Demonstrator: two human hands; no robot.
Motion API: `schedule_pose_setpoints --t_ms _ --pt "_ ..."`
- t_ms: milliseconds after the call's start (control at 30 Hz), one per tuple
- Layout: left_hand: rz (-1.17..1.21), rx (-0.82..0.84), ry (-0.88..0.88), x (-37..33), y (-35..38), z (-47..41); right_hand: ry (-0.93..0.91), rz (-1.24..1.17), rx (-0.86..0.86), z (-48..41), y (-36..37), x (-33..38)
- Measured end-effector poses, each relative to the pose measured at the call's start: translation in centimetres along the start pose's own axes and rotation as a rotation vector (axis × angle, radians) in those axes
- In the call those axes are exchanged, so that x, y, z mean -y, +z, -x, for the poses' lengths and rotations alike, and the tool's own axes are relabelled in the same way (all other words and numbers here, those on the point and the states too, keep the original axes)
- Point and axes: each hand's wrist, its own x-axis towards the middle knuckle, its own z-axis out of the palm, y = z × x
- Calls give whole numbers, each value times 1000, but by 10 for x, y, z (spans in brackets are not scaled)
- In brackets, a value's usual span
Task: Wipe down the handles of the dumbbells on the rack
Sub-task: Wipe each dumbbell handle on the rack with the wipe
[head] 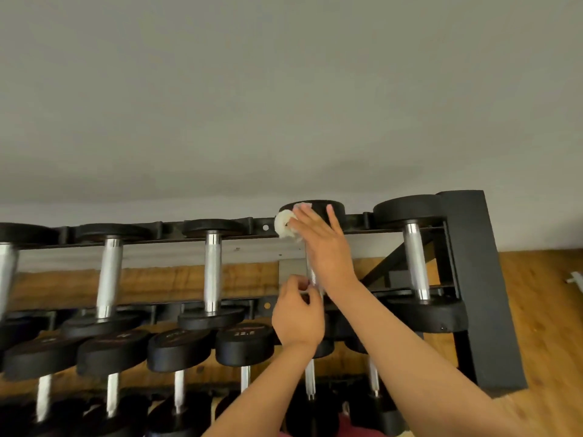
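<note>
Work is under way on one dumbbell of the upper row, second from the right end of the rack (473, 279). The right hand (321, 247) lies over the far part of its handle (312, 274), fingers straight and spread, pressing a bunched white wipe (283, 224) against the bar where it meets the far head (318, 205). The left hand (298, 315) sits at the near end of that handle with fingers curled, seemingly pinching the bar to steady it, though a fold of wipe there cannot be ruled out. Nothing shows which bars are already clean: the neighbouring handles (212, 269) all shine alike. At the least this bar's near stretch appears unwiped, the rightmost dumbbell (416, 260) and the lower row (178, 345) may still be waiting, so the job looks partway through at best.
</note>
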Motion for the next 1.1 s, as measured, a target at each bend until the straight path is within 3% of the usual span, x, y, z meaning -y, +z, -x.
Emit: schedule_pose_setpoints --t_ms 100,333,433,733,933,1100 --pt "21 -1 -16 -1 1 0 91 -76 -131 -2 -15 -18" --pt "33 17 -23 -2 -1 1 328 -192 -71 -5 -25 -3" --pt "30 15 -25 -1 0 0 404 -204 -128 -16 -26 4" --pt "56 10 -47 -3 -1 1 602 -33 -88 -42 -22 24" --pt "68 8 -36 -4 -1 3 499 -281 -125 -7 -35 -5" --pt "64 8 -25 -3 -2 3 611 -369 -124 13 -34 -11"
